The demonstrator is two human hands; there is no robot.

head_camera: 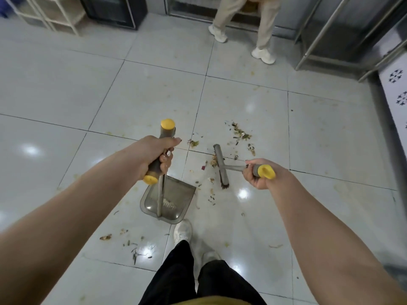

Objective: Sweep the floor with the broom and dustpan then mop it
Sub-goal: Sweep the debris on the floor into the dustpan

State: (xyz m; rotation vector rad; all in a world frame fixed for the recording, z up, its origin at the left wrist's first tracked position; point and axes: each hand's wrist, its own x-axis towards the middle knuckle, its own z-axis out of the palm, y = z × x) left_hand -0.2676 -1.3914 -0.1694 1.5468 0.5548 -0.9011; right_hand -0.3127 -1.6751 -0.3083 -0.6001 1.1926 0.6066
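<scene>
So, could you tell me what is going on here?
A person is sweeping a tiled floor. The left hand grips the handle of the dustpan, which is down at the floor; the right hand grips the broom, its head beside scattered scraps. No scraps show in the pan yet. Another person stands further back.

bystander (pixel 267 25) cut off above thighs, floor scraps (pixel 240 133) too small to identify

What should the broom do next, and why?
Probably the right hand should sweep the broom left toward the dustpan. The broom head is down at the floor, scraps lie between it and the pan's open mouth, and the left hand grips the pan's handle.
</scene>
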